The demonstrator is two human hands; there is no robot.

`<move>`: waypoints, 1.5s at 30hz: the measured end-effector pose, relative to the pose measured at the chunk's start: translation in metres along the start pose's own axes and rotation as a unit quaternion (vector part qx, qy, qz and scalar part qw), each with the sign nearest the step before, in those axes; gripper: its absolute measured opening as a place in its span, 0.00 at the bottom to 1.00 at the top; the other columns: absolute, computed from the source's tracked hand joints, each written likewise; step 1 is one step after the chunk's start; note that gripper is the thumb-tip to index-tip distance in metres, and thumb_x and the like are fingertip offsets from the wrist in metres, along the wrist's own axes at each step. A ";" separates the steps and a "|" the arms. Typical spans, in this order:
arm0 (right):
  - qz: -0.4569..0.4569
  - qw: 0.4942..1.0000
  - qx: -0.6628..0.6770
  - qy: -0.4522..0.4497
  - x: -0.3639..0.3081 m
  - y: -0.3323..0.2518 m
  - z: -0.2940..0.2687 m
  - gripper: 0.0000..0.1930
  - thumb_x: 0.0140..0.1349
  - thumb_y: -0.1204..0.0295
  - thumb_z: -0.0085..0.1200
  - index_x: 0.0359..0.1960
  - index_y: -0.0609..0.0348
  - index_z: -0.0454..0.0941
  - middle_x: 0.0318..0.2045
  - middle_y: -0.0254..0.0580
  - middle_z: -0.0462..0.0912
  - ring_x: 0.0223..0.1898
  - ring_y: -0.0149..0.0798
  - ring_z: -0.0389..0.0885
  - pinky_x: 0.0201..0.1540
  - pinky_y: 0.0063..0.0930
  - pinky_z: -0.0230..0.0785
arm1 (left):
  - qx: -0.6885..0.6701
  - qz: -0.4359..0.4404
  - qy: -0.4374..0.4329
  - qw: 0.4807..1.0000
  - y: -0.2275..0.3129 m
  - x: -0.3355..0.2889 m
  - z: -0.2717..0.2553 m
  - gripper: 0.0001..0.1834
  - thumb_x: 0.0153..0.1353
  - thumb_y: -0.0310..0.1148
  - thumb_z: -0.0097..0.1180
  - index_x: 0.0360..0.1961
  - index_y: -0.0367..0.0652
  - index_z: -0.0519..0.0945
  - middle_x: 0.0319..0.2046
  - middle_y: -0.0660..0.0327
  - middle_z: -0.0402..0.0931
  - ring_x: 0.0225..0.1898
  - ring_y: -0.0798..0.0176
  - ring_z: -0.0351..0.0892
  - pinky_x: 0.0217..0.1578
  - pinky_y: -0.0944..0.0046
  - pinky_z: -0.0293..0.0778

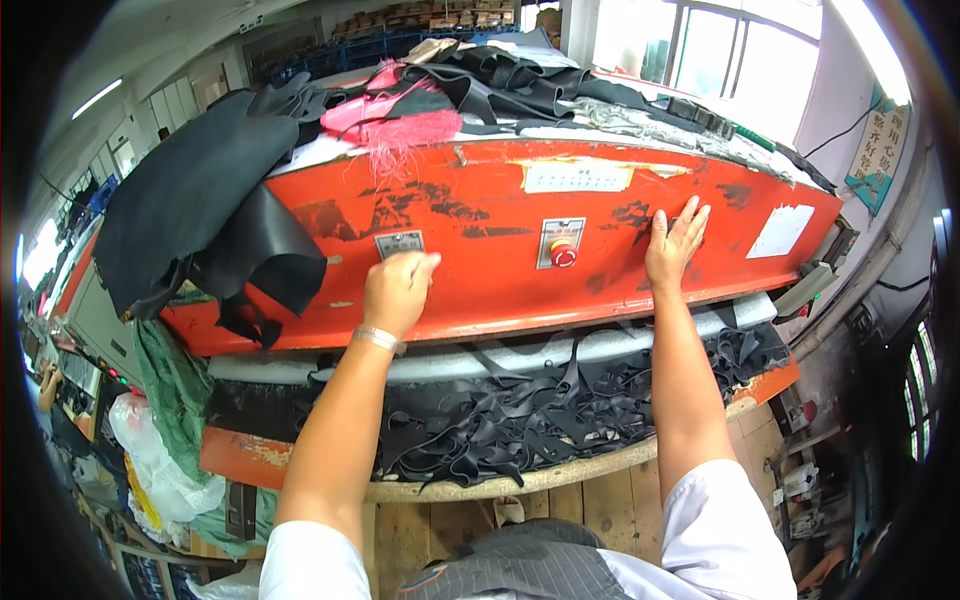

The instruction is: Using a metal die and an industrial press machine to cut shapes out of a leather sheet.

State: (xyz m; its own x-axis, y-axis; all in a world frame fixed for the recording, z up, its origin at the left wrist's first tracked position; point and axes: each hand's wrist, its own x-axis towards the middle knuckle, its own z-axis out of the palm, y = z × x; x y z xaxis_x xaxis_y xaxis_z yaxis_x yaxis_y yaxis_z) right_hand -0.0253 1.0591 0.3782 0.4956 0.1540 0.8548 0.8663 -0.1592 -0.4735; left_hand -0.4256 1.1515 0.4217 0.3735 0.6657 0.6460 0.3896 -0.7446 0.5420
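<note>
A wide red machine beam [480, 285] spans the view in front of me. My left hand [397, 290] is closed against its front, over the lower part of a small metal control plate [400, 242]; what lies under the fingers is hidden. Farther right, my right hand [678, 245] rests on the red panel with its fingers stretched out. Between my hands sits a red emergency stop button [564, 254] on a second metal plate. Below the beam, a pale cutting board [500, 360] shows as a strip, with a heap of black leather offcuts [520, 420] along the near ledge.
Black leather sheets [200, 190] drape over the beam's left end. Pink fringed material [400, 130] and more black pieces [500, 80] lie on top. Green sheeting [175, 380] and a clear plastic bag [155, 455] are at lower left. A wooden floor [600, 510] is under me.
</note>
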 end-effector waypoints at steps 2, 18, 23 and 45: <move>0.011 1.000 -0.008 -0.017 -0.003 0.005 -0.011 0.38 0.68 0.48 0.45 0.74 0.50 0.45 0.73 0.62 0.40 0.74 0.59 0.39 0.71 0.56 0.34 | -0.047 -0.080 -0.015 0.996 0.012 0.007 0.007 0.18 0.65 0.39 0.53 0.22 0.38 0.78 0.20 0.53 0.77 0.22 0.54 0.78 0.25 0.57 0.70; -0.219 0.769 0.081 -0.594 -0.275 -0.136 -0.195 0.25 0.43 0.56 0.69 0.40 0.58 0.79 0.36 0.42 0.79 0.43 0.47 0.77 0.45 0.38 0.71 | 0.138 -0.104 -0.178 0.969 0.017 -0.293 -0.011 0.11 0.56 0.39 0.60 0.22 0.44 0.81 0.26 0.57 0.76 0.32 0.49 0.76 0.34 0.52 0.72; -0.201 0.776 0.049 -0.596 -0.270 -0.142 -0.186 0.20 0.39 0.63 0.70 0.32 0.56 0.77 0.32 0.41 0.78 0.40 0.45 0.77 0.41 0.37 0.72 | 0.139 -0.098 -0.162 0.972 0.016 -0.289 -0.007 0.10 0.55 0.37 0.59 0.21 0.43 0.80 0.25 0.56 0.76 0.31 0.49 0.75 0.34 0.52 0.73; 0.012 0.770 -0.104 -0.629 -0.194 -0.264 0.166 0.50 0.49 0.33 0.57 0.67 0.54 0.60 0.65 0.72 0.59 0.63 0.60 0.63 0.61 0.47 0.57 | 0.042 -0.062 -0.131 0.989 -0.160 -0.091 0.038 0.19 0.56 0.34 0.60 0.48 0.40 0.80 0.49 0.49 0.78 0.54 0.44 0.74 0.56 0.50 0.67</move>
State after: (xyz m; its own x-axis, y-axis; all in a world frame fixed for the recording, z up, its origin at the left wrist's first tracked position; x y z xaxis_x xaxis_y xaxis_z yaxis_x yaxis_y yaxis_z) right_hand -0.3396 1.2330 0.3016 0.2931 0.9511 -0.0978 0.8922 -0.3089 -0.3295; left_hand -0.4900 1.2115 0.2560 0.5200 0.7492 0.4102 0.5106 -0.6576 0.5539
